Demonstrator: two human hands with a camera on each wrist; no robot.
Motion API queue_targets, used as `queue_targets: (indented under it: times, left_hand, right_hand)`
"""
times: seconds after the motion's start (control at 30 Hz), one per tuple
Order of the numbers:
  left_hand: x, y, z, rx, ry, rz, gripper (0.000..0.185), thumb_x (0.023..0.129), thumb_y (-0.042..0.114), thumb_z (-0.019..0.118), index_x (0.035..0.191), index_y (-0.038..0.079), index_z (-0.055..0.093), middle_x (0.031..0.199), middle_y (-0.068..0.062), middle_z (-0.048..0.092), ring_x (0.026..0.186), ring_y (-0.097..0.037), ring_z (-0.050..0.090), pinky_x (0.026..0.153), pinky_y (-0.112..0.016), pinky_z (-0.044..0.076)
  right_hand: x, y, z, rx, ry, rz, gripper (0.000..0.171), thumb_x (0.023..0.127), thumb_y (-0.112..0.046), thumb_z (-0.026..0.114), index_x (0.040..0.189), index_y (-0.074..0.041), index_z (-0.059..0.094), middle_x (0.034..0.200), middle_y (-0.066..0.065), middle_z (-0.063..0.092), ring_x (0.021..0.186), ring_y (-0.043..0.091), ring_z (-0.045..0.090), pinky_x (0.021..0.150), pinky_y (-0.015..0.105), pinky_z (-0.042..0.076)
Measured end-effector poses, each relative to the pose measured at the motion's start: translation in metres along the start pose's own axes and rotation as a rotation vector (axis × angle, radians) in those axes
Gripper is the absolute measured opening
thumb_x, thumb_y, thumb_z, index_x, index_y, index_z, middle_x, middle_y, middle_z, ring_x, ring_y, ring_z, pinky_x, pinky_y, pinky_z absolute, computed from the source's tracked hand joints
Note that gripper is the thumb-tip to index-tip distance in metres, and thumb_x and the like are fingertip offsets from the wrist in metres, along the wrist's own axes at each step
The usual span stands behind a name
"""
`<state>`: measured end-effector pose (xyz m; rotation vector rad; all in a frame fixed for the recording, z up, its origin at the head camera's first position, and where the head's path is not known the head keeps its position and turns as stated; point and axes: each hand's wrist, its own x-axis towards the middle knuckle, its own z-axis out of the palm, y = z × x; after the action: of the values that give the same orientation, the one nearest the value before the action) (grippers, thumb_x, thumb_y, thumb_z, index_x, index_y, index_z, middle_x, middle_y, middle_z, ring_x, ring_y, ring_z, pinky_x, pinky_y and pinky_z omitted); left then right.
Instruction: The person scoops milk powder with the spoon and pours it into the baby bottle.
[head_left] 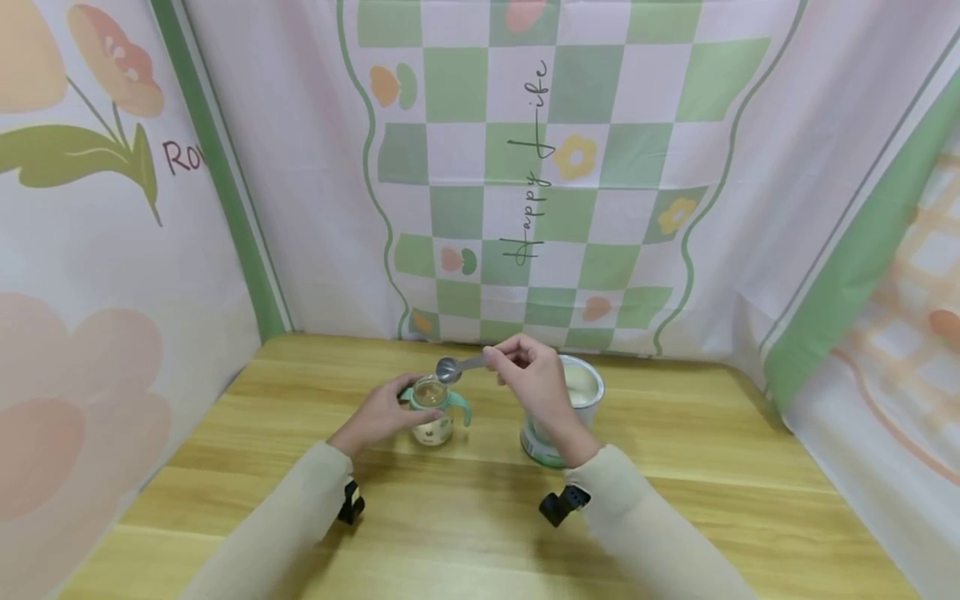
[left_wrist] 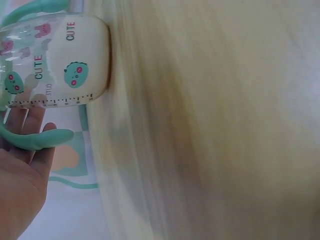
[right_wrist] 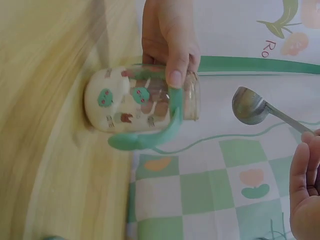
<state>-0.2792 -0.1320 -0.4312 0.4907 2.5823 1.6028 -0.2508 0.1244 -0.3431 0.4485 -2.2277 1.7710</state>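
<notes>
Head view: right hand (head_left: 536,379) pinches spoon (head_left: 457,367), bowl pointing left over bottle (head_left: 432,412).

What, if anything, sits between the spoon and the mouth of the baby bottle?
Nothing visible does. The spoon, pinched in the right hand, has its bowl just above the open mouth of the bottle, with only a bare gap between them in the right wrist view. The left hand grips the bottle's side, clear of the opening.
</notes>
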Motion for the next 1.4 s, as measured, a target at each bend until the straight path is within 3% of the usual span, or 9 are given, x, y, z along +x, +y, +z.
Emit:
queue_targets:
  times: [0.2, 0.4, 0.57, 0.77, 1.0, 1.2, 1.4]
  left_hand:
    - [0.0, 0.002, 0.0, 0.027, 0.001, 0.026, 0.073, 0.078, 0.044, 0.086, 0.138, 0.015, 0.056, 0.119, 0.001, 0.066, 0.111, -0.02, 0.061, 0.102, -0.047, 0.046]
    - [0.001, 0.003, 0.001, 0.039, -0.009, 0.03, 0.073, 0.079, 0.042, 0.086, 0.138, 0.014, 0.055, 0.12, -0.001, 0.065, 0.111, -0.02, 0.062, 0.101, -0.046, 0.048]
    - [0.001, 0.004, -0.002, 0.046, -0.024, 0.022, 0.079, 0.079, 0.046, 0.085, 0.143, 0.014, 0.052, 0.126, -0.002, 0.063, 0.116, -0.021, 0.059, 0.103, -0.045, 0.046]
    - [0.003, 0.012, -0.006, 0.059, -0.032, 0.022, 0.081, 0.079, 0.049, 0.084, 0.146, 0.018, 0.05, 0.136, 0.0, 0.057, 0.124, -0.022, 0.053, 0.106, -0.045, 0.043]
    - [0.011, 0.026, -0.007, 0.085, -0.027, 0.138, 0.074, 0.084, 0.041, 0.082, 0.144, 0.013, 0.05, 0.143, -0.006, 0.054, 0.131, -0.024, 0.049, 0.112, -0.046, 0.036]
    - [0.018, 0.04, -0.004, 0.105, -0.039, 0.212, 0.071, 0.085, 0.041, 0.081, 0.144, 0.014, 0.051, 0.144, -0.003, 0.054, 0.132, -0.021, 0.049, 0.113, -0.042, 0.035]
    - [0.023, 0.052, 0.001, 0.103, -0.044, 0.254, 0.068, 0.087, 0.034, 0.081, 0.145, 0.015, 0.05, 0.142, 0.001, 0.055, 0.132, -0.02, 0.049, 0.113, -0.04, 0.035]
  right_hand:
    - [0.0, -0.004, -0.015, -0.01, 0.006, -0.025, 0.021, 0.096, -0.022, 0.072, 0.096, -0.001, 0.07, 0.087, 0.015, 0.07, 0.069, 0.029, 0.062, 0.053, 0.023, 0.045]
    - [0.0, -0.004, -0.031, -0.035, 0.02, -0.028, 0.025, 0.095, -0.028, 0.073, 0.094, -0.003, 0.07, 0.084, 0.009, 0.071, 0.072, 0.039, 0.063, 0.055, 0.027, 0.05]
    - [0.002, -0.004, -0.045, -0.049, 0.035, -0.044, 0.027, 0.094, -0.03, 0.073, 0.094, -0.003, 0.069, 0.083, 0.01, 0.07, 0.068, 0.035, 0.063, 0.053, 0.028, 0.05]
    - [0.003, -0.003, -0.063, -0.078, 0.045, -0.022, 0.031, 0.094, -0.035, 0.073, 0.097, -0.004, 0.069, 0.085, 0.008, 0.071, 0.069, 0.025, 0.064, 0.061, 0.031, 0.053]
    - [0.001, -0.003, -0.081, -0.123, 0.064, -0.026, 0.033, 0.095, -0.035, 0.071, 0.099, -0.003, 0.067, 0.093, 0.019, 0.071, 0.071, 0.019, 0.064, 0.065, 0.031, 0.052]
    - [0.001, 0.0, -0.096, -0.131, 0.1, -0.045, 0.032, 0.095, -0.03, 0.072, 0.098, 0.001, 0.068, 0.085, 0.016, 0.07, 0.068, 0.017, 0.063, 0.059, 0.025, 0.05]
    - [0.0, 0.005, -0.111, -0.15, 0.14, -0.06, 0.028, 0.095, -0.024, 0.073, 0.101, 0.003, 0.07, 0.082, 0.012, 0.07, 0.07, 0.016, 0.063, 0.063, 0.022, 0.054]
